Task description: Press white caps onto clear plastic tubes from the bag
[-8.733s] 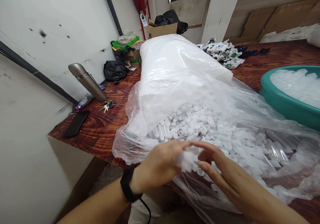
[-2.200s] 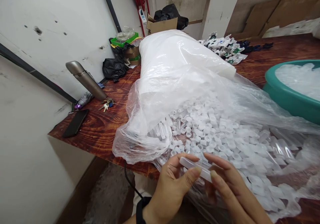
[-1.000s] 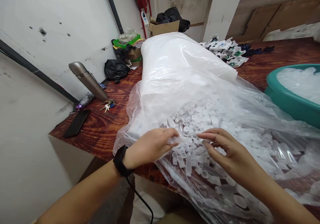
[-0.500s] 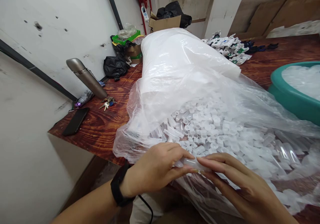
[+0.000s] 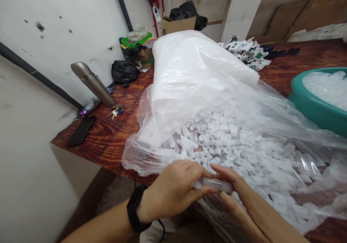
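Note:
A clear plastic bag [image 5: 168, 113] lies open on the wooden table [image 5: 114, 134], spilling several small translucent plastic tubes and caps [image 5: 230, 138]. My left hand [image 5: 173, 190], with a black wristband, and my right hand [image 5: 244, 203] meet at the bag's near edge. Both pinch one small clear plastic tube [image 5: 214, 182] between thumbs and fingertips, the left at its left end, the right at its right end.
A sealed white bag [image 5: 195, 59] lies behind the open one. A teal basin [image 5: 309, 107] of clear parts stands at right. A metal flask [image 5: 92, 84], keys [image 5: 115, 110] and a black phone [image 5: 80, 135] lie at left. White packets [image 5: 246, 51] and a cardboard box [image 5: 177, 24] sit at the back.
My hands went into the pile a second ago, then drew back to the bag's near edge with a clear tube held between them. Since half a second ago they have shifted slightly right.

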{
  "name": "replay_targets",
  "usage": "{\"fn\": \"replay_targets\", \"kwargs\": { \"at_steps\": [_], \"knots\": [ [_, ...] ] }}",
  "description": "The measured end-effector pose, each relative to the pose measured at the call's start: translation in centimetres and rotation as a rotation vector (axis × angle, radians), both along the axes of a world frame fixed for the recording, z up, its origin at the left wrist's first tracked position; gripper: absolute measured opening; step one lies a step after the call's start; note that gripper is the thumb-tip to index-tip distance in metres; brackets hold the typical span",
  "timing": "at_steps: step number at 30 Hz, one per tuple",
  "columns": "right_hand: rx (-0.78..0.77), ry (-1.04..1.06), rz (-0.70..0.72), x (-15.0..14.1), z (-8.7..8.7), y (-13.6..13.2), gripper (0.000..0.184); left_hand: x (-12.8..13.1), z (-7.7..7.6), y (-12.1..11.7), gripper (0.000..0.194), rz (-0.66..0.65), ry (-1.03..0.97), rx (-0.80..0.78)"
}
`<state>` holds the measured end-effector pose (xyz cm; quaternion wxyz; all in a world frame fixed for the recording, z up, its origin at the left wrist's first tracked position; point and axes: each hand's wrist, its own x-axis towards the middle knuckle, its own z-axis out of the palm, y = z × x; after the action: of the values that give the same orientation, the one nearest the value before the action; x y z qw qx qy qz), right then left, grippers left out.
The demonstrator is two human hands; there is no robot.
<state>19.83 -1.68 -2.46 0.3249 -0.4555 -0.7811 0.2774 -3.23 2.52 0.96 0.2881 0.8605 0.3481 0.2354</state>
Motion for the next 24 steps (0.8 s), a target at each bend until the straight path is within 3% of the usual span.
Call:
{"fn": "replay_targets", "kwargs": {
  "at_steps": [4, 11, 15, 19, 22, 24],
  "knots": [
    [-0.026, -0.02, 0.009, 0.2, -0.5, -0.6, 0.042, 0.1, 0.0, -0.3, 0.023, 0.004, -0.005, 0.028],
    [-0.016, -0.052, -0.068, 0.7, 0.6, -1.2, 0.04, 0.0, 0.1, -0.6, 0.024, 0.028, -0.069, -0.031],
    [0.027, -0.028, -0.009, 0.5, 0.1, -1.1, 0.042, -0.1, 0.0, -0.7, 0.023, 0.048, -0.075, -0.098],
    [-0.126, 0.055, -0.07, -0.3, 0.0, -1.0, 0.032, 0.1, -0.2, -1.1, 0.022, -0.008, -0.006, -0.092],
    [-0.254, 0.093, -0.024, -0.4, 1.1, 0.1, 0.034, 0.1, 0.2, -1.0, 0.021, -0.084, 0.031, -0.133],
    [-0.221, 0.031, -0.011, 0.1, 1.8, 1.8, 0.035, -0.2, 0.6, -0.2, 0.027, -0.09, 0.06, -0.144]
  ]
}}
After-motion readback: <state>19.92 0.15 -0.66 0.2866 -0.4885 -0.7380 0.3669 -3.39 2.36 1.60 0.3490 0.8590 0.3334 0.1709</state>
